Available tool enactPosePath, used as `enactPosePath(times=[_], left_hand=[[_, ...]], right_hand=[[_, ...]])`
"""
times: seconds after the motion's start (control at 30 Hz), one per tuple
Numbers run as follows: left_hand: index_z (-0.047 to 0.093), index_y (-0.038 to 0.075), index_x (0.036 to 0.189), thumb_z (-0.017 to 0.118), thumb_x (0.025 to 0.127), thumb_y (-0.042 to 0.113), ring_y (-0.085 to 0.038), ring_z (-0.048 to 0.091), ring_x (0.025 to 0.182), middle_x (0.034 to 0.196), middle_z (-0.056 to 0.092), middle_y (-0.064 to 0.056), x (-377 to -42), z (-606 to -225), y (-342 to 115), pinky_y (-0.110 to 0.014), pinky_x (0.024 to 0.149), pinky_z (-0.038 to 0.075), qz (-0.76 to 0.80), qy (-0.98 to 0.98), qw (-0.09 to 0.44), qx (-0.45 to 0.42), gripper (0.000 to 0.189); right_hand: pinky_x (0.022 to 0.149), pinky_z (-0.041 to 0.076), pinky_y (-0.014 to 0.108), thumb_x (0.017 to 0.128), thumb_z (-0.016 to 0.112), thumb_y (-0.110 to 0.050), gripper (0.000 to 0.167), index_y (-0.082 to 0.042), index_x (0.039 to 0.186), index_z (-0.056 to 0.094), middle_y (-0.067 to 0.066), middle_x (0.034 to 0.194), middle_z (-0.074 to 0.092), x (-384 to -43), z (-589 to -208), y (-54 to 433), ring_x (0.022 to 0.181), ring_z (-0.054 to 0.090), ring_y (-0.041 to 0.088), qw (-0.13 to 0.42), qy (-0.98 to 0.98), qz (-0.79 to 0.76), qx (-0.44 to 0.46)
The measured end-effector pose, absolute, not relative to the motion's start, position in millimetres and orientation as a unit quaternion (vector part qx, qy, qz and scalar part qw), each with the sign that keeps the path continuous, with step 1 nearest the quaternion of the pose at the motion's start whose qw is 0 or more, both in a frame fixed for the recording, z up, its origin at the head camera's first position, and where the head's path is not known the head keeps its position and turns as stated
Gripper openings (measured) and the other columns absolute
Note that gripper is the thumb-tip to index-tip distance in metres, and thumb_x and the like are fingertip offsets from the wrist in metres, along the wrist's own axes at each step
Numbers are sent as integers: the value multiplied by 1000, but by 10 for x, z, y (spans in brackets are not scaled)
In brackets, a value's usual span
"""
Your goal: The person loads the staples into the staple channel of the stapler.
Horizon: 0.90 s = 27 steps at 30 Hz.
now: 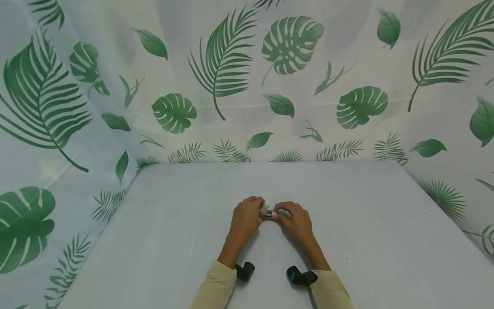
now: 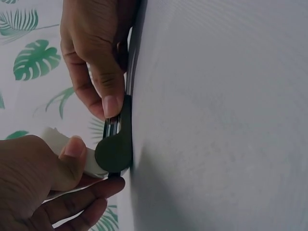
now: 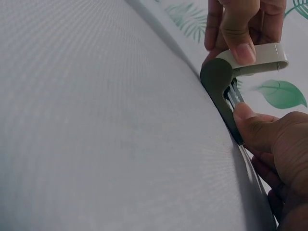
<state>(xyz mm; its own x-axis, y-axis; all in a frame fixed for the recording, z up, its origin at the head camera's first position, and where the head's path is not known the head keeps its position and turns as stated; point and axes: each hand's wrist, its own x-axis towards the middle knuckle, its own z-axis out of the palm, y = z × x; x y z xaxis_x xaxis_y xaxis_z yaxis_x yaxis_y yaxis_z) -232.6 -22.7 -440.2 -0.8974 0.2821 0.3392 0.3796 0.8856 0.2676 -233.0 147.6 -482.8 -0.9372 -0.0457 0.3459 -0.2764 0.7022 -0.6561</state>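
A small stapler with a dark green base and a white top arm sits on the table between the hands. Its top arm is swung up from the base, and the metal staple rail shows. My left hand grips the raised top arm near the hinge, thumb on one side. Opposite it, my right hand pinches the free end of the base, its thumb on the rail. Whether any staples lie in the rail cannot be made out.
A white table surface spreads around both hands. Behind and beside it hang white curtains printed with green leaves. A dark wrist camera is on the left wrist, and another wrist camera is on the right.
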Motion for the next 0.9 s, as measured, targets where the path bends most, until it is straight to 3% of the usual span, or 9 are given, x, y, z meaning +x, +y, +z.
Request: enactPosePath(times=[0.33,0.9], left_hand=[[71,13,107,74,86,25,-19,69,75,97,69,0,-2314,-4366,-163,-31,62,54,-104,-967,144,-180,24],[78,17,98,81,78,25,-13,66,67,87,69,4,-2314,-4438,-108,-26,57,51,-127,-957,193,-175,22]], right_hand=[[92,48,53,78,82,-17,22,-14,97,73,7,108,73,-2337,-4827,1475,110,64,31,155,-911,371,90],[90,48,54,78,81,-18,32,-6,107,72,13,113,71,-2316,-4817,1496,110,64,37,161,-916,355,90]])
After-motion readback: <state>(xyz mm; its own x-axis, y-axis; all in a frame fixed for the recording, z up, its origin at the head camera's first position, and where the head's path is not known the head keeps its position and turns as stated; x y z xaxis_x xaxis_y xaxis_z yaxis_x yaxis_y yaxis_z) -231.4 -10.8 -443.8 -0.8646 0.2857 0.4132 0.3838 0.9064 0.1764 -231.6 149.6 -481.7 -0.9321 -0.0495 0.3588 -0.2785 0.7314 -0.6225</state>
